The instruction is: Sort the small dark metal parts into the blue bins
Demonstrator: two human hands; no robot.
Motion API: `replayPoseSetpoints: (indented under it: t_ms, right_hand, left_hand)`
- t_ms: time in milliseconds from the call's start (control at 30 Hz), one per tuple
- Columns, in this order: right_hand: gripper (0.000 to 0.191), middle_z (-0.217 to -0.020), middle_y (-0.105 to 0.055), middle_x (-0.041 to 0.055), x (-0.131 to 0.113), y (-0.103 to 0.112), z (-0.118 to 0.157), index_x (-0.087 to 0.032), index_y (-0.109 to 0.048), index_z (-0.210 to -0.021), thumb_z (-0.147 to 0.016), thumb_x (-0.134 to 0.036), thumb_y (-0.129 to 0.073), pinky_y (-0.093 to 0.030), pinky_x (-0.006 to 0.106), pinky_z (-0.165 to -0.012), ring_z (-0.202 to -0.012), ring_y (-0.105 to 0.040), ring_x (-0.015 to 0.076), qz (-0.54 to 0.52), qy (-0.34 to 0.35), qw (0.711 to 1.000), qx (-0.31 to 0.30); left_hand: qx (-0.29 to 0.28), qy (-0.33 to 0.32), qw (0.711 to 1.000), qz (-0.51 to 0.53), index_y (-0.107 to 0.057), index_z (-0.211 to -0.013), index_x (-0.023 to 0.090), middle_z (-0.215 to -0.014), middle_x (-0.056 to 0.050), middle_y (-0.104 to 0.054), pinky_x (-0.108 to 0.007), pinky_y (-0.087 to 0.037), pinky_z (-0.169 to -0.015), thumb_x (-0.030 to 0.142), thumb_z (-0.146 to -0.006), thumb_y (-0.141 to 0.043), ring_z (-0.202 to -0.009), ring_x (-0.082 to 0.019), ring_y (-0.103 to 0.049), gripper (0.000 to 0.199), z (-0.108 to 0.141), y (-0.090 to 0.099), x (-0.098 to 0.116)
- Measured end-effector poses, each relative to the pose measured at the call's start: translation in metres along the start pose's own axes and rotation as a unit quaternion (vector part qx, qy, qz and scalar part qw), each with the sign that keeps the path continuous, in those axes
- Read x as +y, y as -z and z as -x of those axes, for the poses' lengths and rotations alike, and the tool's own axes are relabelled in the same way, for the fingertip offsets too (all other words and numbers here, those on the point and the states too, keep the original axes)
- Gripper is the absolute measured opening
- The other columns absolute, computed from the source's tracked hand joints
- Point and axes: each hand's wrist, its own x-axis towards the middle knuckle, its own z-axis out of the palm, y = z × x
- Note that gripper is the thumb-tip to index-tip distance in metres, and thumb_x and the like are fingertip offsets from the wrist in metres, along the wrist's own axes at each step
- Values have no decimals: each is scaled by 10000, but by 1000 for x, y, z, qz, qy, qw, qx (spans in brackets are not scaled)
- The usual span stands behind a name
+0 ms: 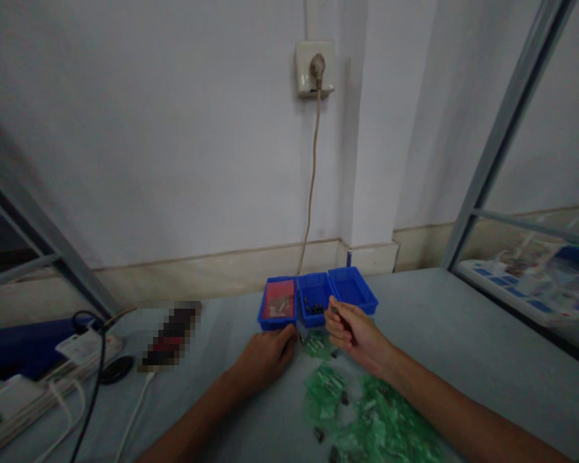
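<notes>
My left hand (269,354) rests on the table in front of the blue trays, with its fingers curled together. Whatever it may hold is hidden. My right hand (352,331) is raised over the front of the middle blue tray (314,278), its thumb and fingers pinched. A small dark spot shows at the pinch, too tiny to name. Between the hands lies a small green plastic bag (318,345) with silvery pieces. A second green bag (325,389) and a larger heap of green bags (390,427) lie nearer to me.
Small dark parts sit in the middle tray. The left blue tray (261,315) holds a pink bag, and a right blue tray (367,296) stands alongside. Loose dark pieces (319,435) dot the table. Leftward are a pixelated object (171,337), cables and a power strip (33,399).
</notes>
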Motion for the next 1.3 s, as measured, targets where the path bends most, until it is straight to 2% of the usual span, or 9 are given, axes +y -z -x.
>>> replayPoseSetpoints:
  t_ms: [233, 400, 533, 733, 867, 933, 1000, 1133, 1300]
  right_hand:
    - [497, -505, -255, -113, -1, 0, 0, -199, -410, -607, -862, -495, -718, -128, 191, -359, -418, -123, 46, -8, -10, 1000, 9]
    - [371, -620, -449, -70, 1, -3, 1, -166, -547, -749, -842, -465, -745, -162, 174, -362, -420, -188, 27, 29, 27, 999, 36]
    - [333, -729, -559, -37, 2, -6, 3, -197, -576, -865, -846, -494, -726, -245, 162, -360, -433, -328, 39, 128, 81, 987, 56]
    - [231, -710, -565, -15, 2, -6, 5, -230, -617, -927, -861, -427, -719, -378, 212, -392, -558, -534, 140, 342, 203, 913, 96]
    - [94, -843, -622, 22, 1, -6, 9, -242, -677, -907, -855, -298, -732, -432, 257, -555, -740, -574, 182, 429, 261, 858, 107]
    - [78, -864, -638, 25, 1, -7, 9, -242, -689, -882, -837, -264, -749, -438, 275, -621, -790, -579, 194, 444, 273, 847, 103]
    - [90, -829, -629, 16, 1, -7, 9, -242, -687, -881, -831, -274, -756, -431, 268, -581, -728, -575, 181, 431, 256, 860, 98]
    - [205, -704, -568, -26, 1, -6, 6, -237, -652, -924, -829, -386, -756, -375, 236, -416, -491, -483, 120, 362, 178, 911, 91]
    - [370, -672, -593, -10, 0, -5, 4, -190, -610, -819, -891, -552, -635, -324, 207, -378, -437, -441, 84, 259, 106, 958, 69]
  left_hand:
    - [4, 5, 1000, 6, -514, -1079, 255, -970, -18, -710, -262, -462, -701, 253, -1000, -396, -820, -184, -677, 142, 1, 0, 0]
    - [-2, 8, 1000, 10, -519, -1072, 258, -948, -14, -709, -262, -465, -706, 249, -997, -395, -818, -183, -679, 146, 1, 2, 2]
    - [-3, 11, 1000, 8, -520, -1075, 255, -945, -19, -709, -259, -468, -712, 263, -1002, -385, -815, -181, -679, 154, 1, 2, 1]
    - [-1, 9, 1000, 7, -521, -1069, 263, -954, -17, -709, -265, -469, -705, 267, -1003, -394, -816, -187, -678, 143, 1, 3, 3]
    - [-7, 14, 1000, 9, -528, -1069, 258, -957, -21, -709, -262, -469, -705, 266, -999, -394, -811, -183, -675, 152, 0, 5, 4]
    - [-8, 14, 1000, 11, -530, -1077, 257, -963, -21, -709, -259, -468, -709, 260, -993, -398, -817, -181, -674, 157, 0, 5, 4]
    - [-7, 11, 1000, 12, -529, -1077, 258, -962, -18, -709, -258, -465, -703, 261, -994, -392, -811, -180, -673, 160, 0, 4, 3]
    - [6, 4, 1000, 10, -517, -1072, 260, -942, -11, -705, -259, -456, -693, 265, -1001, -386, -801, -182, -673, 149, 1, 1, 1]
    - [8, 2, 1000, 5, -511, -1073, 265, -953, -6, -708, -263, -446, -684, 268, -1007, -389, -805, -186, -676, 139, 1, 1, 0]
